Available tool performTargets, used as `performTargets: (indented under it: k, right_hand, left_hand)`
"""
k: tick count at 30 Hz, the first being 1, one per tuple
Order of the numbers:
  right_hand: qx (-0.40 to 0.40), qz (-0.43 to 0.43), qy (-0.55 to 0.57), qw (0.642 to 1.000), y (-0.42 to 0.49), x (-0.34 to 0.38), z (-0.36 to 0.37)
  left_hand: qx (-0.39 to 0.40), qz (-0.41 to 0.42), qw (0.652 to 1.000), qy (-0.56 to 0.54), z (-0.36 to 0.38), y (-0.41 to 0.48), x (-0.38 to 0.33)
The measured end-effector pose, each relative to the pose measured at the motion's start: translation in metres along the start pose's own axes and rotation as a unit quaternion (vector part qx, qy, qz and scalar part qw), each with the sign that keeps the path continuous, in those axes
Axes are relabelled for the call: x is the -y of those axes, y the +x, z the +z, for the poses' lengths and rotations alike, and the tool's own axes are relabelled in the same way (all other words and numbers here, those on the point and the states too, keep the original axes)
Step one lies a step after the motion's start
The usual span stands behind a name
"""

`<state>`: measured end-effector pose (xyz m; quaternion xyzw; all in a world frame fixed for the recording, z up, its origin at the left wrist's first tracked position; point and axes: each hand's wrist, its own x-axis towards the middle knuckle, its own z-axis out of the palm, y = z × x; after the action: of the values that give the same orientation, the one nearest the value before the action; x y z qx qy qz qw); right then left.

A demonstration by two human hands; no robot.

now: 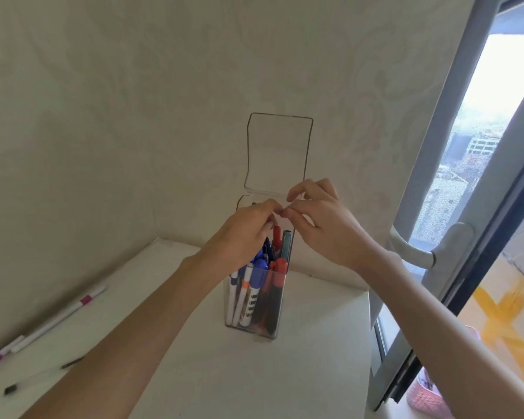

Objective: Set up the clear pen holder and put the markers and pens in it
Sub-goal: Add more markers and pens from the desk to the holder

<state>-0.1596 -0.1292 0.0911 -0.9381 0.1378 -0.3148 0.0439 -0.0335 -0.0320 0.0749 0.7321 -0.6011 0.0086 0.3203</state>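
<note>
Fingers [266, 207] of our left hand [242, 234] and fingers [297, 210] of our right hand [327, 228] are curling in, tips meeting just above the pens. Honestly we can't tell if they're pinching anything or only touching each other.

The clear pen holder [254, 332] is standing upright on the worktop [194, 358] by the wall, already packed with markers, and a red marker [277, 237] is poking up right under our fingertips.

What's worrying us is that the thing looks tall, narrow and top-heavy. Nudging those pen tops sideways is probably going to tip it or slide it. Also a few loose pens [58, 320] are lying well off to the left, easy to forget.
</note>
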Motion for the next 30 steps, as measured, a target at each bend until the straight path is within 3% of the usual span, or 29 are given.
performTargets:
  k: [5,12,19,23,25,28,30]
  right_hand:
    - [-0.048,0.036,-0.093,0.994,-0.005,0.009,0.005]
    - [0.059,0.050,-0.157,0.985,0.001,0.025,-0.003]
    - [0.075,0.170,-0.048,0.981,0.005,0.031,0.005]
    - [-0.002,0.169,-0.024,0.985,0.016,0.033,-0.005]
    - [-0.057,0.171,0.054,0.982,0.023,0.036,-0.018]
    - [-0.173,0.181,0.269,0.930,0.030,0.036,-0.044]
    - [-0.273,0.152,0.311,0.897,0.028,0.031,-0.059]
  left_hand:
    - [-0.010,-0.018,1.000,0.004,0.005,0.004,-0.002]
    - [-0.022,-0.049,0.997,-0.063,0.004,0.002,-0.003]
    - [-0.041,-0.063,0.990,-0.120,-0.002,-0.005,-0.001]
    - [-0.048,-0.070,0.984,-0.155,-0.009,-0.011,0.002]
    - [-0.055,-0.065,0.985,-0.150,-0.013,-0.012,0.003]
    - [-0.053,-0.036,0.990,-0.129,-0.016,-0.011,0.001]
    - [-0.039,-0.020,0.992,-0.122,-0.015,-0.010,-0.004]
